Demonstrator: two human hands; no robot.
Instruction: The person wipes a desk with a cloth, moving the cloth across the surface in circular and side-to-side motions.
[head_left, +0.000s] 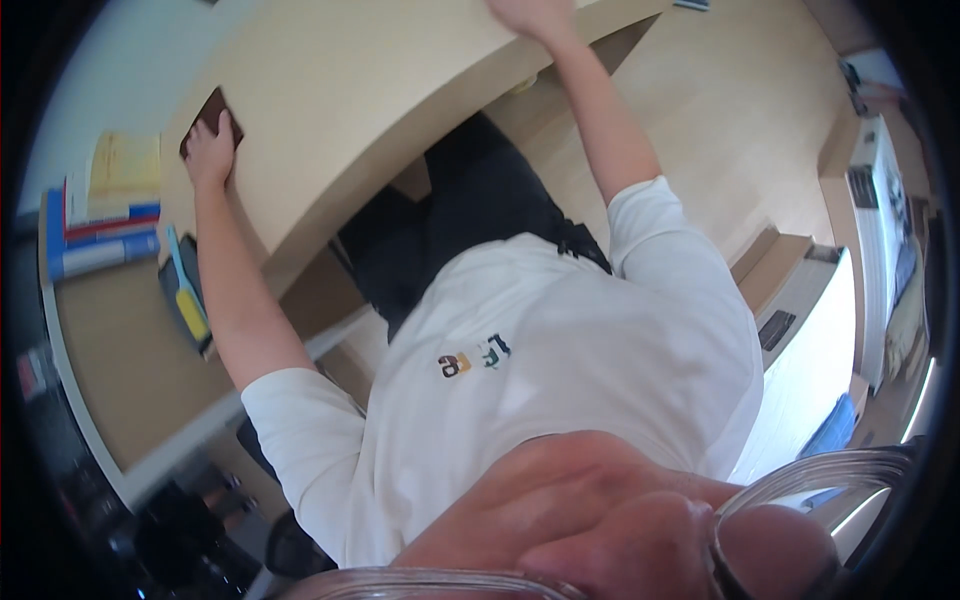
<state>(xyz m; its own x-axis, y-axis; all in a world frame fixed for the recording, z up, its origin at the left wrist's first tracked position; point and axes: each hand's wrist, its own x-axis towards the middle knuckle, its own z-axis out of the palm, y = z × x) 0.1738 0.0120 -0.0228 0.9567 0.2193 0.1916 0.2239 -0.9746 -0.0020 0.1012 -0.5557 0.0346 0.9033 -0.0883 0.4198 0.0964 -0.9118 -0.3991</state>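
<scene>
My left hand (210, 154) is at the far left of the pale wooden desk (330, 97). Its thumb and fingers are on a dark brown flat rectangular object (215, 101), perhaps a notebook or a case, which is partly covered by the hand. At the top edge of the picture is my right hand (536, 15), over the desk near its front edge. It is blurred and its fingers are cut off by the frame, so anything in them is hidden.
Books and folders (105, 251) are stacked left of the desk. Beside my left forearm lies a light blue and yellow brush (187, 300) on a dark object. Large boxes (810, 300) stand on the right, above the wooden floor (720, 112). My dark trousers (480, 180) reach under the desk.
</scene>
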